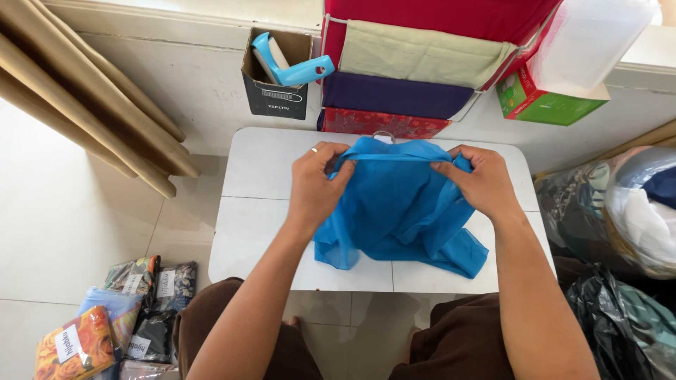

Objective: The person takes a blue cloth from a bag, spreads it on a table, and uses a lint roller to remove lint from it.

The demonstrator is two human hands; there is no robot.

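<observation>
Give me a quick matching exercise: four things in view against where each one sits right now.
Things:
1. blue cloth
2. lint roller
3. green box
4. packaged fabrics

Places:
A. on the floor, lower left
B. in the dark cardboard box at the wall
C. on the white table, held by both hands
D. upper right, under a white container

Pairs: 1-C, 2-B, 3-D, 4-A

A plain bright blue cloth [398,211] lies on the white table [253,232], beyond whose far edge hang red, cream and purple fabrics [415,63], while orange floral packets [74,348] sit off its near-left corner
</observation>
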